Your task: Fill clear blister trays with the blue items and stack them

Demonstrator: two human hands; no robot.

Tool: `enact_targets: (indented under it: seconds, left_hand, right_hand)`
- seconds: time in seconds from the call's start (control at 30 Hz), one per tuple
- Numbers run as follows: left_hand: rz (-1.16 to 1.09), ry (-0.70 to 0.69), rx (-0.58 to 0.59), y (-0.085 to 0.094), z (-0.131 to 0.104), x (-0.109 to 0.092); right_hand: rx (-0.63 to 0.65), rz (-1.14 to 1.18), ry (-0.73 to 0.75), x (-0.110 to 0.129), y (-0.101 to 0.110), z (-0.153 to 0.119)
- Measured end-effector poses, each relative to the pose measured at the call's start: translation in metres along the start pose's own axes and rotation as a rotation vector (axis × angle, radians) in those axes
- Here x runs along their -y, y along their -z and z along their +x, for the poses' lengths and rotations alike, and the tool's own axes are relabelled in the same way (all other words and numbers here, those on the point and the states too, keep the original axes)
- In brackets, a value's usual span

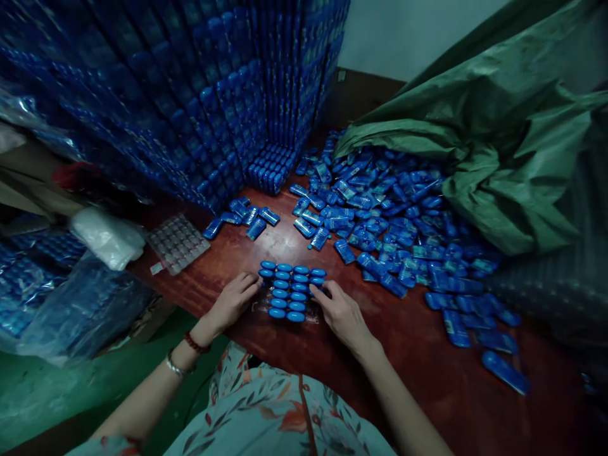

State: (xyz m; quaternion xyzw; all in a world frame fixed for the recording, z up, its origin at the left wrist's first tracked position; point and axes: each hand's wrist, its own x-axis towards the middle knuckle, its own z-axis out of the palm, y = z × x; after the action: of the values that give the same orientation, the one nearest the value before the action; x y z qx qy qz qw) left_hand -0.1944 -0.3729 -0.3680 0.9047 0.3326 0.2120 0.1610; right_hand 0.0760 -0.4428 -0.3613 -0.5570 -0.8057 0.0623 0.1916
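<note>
Small blue containers (287,294) with rounded oval tops stand upright in rows close in front of me, in what looks like a clear plastic tray (311,313). My left hand (239,295) is at the left side of the rows, its fingers closed on an outer blue container (266,273). On the opposite side, my right hand (341,311) has thumb and fingers pinched at an outer blue container (316,280). The fingertips partly cover both of these pieces. The two middle columns run nearer to me than the outer ones.
A large pile of loose blue containers (380,215) spreads over the reddish table (399,354) to the right, under a green sheet (513,164). Stacked filled packs (228,95) form a wall behind. An empty clear tray (178,244) and a white plastic bag (108,236) lie left.
</note>
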Motion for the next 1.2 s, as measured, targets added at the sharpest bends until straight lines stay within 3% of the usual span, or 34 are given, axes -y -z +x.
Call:
enact_targets:
  seconds: [0.13, 0.2, 0.3, 0.37, 0.47, 0.6, 0.67, 0.77, 0.83, 0.97, 1.07, 1.2]
  left_hand:
    - [0.140, -0.141, 0.224, 0.010, 0.015, -0.005]
    - [0.170, -0.200, 0.272, 0.010, 0.020, -0.006]
    - [0.172, -0.232, 0.198, 0.010, 0.018, -0.005]
    - [0.151, -0.222, 0.112, 0.011, 0.014, -0.002]
    - [0.066, -0.103, -0.030, 0.015, 0.014, 0.007]
    - [-0.019, 0.285, -0.289, 0.012, 0.050, 0.033]
    - [0.079, 0.429, -0.257, 0.007, 0.078, 0.051]
    - [0.281, 0.515, 0.028, 0.002, 0.116, 0.070]
    - [0.330, 0.526, 0.197, -0.001, 0.132, 0.073]
    - [0.304, 0.513, 0.301, 0.001, 0.129, 0.067]
    - [0.166, 0.492, 0.179, 0.009, 0.098, 0.057]
    - [-0.230, 0.503, -0.258, 0.019, 0.038, 0.038]
  right_hand:
    - [-0.021, 0.024, 0.056, -0.006, -0.002, -0.001]
    - [-0.098, 0.092, 0.015, -0.014, -0.004, 0.003]
    - [-0.282, 0.179, -0.233, -0.031, -0.005, 0.025]
    - [-0.296, 0.159, -0.405, -0.046, -0.005, 0.050]
    - [-0.089, 0.040, -0.535, -0.063, -0.005, 0.091]
    - [0.197, -0.053, -0.564, -0.070, -0.008, 0.122]
    - [0.250, -0.024, -0.564, -0.070, -0.011, 0.125]
    - [0.203, 0.116, -0.544, -0.073, -0.014, 0.116]
    - [0.077, 0.258, -0.518, -0.076, -0.014, 0.102]
    - [-0.248, 0.630, -0.645, -0.074, -0.004, 0.049]
    - [-0.319, 0.888, -0.769, -0.058, 0.009, -0.002]
    - [-0.305, 0.916, -0.725, -0.018, 0.007, -0.046]
